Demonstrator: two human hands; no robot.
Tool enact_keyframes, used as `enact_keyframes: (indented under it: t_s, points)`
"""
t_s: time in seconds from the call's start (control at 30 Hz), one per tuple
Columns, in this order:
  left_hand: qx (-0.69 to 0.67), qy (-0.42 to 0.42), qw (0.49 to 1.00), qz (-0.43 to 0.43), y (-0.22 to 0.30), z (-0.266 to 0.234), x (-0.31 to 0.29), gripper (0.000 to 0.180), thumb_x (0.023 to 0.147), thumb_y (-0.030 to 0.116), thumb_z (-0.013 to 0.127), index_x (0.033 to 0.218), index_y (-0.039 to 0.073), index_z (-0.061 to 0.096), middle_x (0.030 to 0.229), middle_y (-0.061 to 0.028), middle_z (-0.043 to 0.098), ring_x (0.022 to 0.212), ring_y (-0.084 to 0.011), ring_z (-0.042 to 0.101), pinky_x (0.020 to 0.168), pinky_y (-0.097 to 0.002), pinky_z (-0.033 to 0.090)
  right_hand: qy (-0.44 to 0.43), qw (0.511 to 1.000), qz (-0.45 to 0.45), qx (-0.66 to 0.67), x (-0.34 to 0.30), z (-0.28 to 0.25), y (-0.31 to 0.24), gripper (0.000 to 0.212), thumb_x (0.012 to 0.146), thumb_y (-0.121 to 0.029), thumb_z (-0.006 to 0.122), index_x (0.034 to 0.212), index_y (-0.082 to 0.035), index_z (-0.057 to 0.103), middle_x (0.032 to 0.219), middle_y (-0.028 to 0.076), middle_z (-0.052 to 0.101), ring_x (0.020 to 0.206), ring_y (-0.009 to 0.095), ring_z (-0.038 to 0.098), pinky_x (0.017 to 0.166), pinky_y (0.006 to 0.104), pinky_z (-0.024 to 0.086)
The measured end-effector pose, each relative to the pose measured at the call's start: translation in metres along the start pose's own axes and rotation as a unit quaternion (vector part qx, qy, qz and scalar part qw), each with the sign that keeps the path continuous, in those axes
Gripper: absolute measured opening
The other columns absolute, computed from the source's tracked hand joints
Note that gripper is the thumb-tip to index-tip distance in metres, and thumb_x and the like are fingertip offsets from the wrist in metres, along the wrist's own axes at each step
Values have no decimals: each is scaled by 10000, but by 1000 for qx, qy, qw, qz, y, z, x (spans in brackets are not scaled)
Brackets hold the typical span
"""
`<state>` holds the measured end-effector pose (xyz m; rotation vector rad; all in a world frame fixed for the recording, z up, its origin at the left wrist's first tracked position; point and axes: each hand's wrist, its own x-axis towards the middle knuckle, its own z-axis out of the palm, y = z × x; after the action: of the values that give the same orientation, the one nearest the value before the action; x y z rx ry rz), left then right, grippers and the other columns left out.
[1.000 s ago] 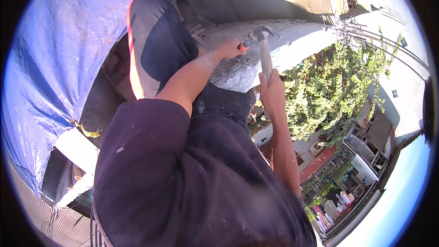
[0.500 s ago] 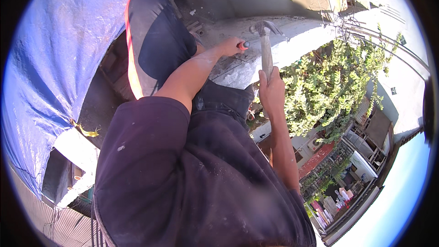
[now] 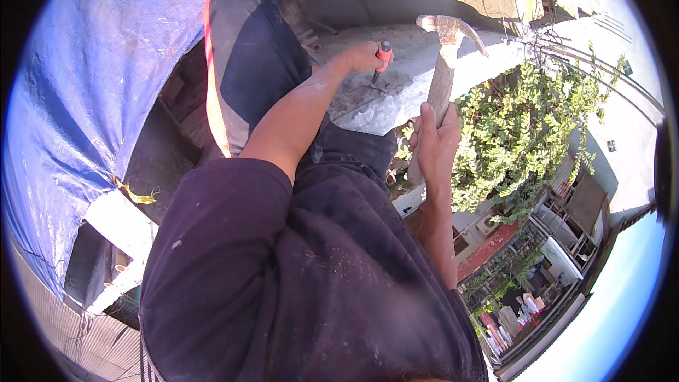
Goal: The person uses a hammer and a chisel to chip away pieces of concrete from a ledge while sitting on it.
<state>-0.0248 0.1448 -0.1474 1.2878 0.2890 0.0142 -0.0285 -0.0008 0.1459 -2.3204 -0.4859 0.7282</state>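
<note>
My left hand (image 3: 363, 57) is closed around the red grip of a chisel (image 3: 385, 55). Its dark end points up, and its thin shaft slants down to the rough grey concrete ledge (image 3: 353, 96). To the right, my right hand (image 3: 438, 143) grips a claw hammer (image 3: 441, 83) by its worn wooden handle. The hammer's rusty head is raised above and to the right of the chisel, apart from it, with the claw curving to the right. Whether the chisel's tip touches the concrete is too small to tell.
A blue tarp (image 3: 85, 78) hangs along the left, beside my bent knee (image 3: 247, 56). Leafy green branches (image 3: 509, 134) grow just beyond the ledge at right. Cables (image 3: 594, 71) run at the far right. Lower buildings and a yard (image 3: 523, 297) lie below on that side.
The hammer and my right hand have moved right and closer to me, the head now higher over the ledge. My left hand has shifted slightly, and more of the chisel shows.
</note>
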Motion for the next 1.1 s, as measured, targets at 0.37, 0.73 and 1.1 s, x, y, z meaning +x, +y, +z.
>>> enact_keyframes:
  t_s: [0.37,0.73,1.1]
  points:
    - [-84,238,966,-57,5,6,-21,321,791,164,842,1041,16,705,988,-50,731,890,-143,682,799,-318,543,-9,999,-51,8,4,1,-20,250,1025,-216,592,1005,28,543,633,32,555,485,97,527,444,274,423]
    - [-125,264,954,-63,-19,7,-28,425,728,267,900,1062,42,764,1007,-73,770,885,-158,705,833,-317,536,-50,991,-81,-89,13,16,-24,215,1023,-219,606,994,-12,556,663,9,552,498,74,518,453,246,414]
    - [-140,231,959,-86,-6,9,-32,399,779,230,873,1113,48,752,981,-65,763,861,-131,693,799,-310,540,-35,994,-101,26,22,7,-67,263,1006,-271,641,1040,-18,576,597,-21,514,516,68,481,482,261,386]
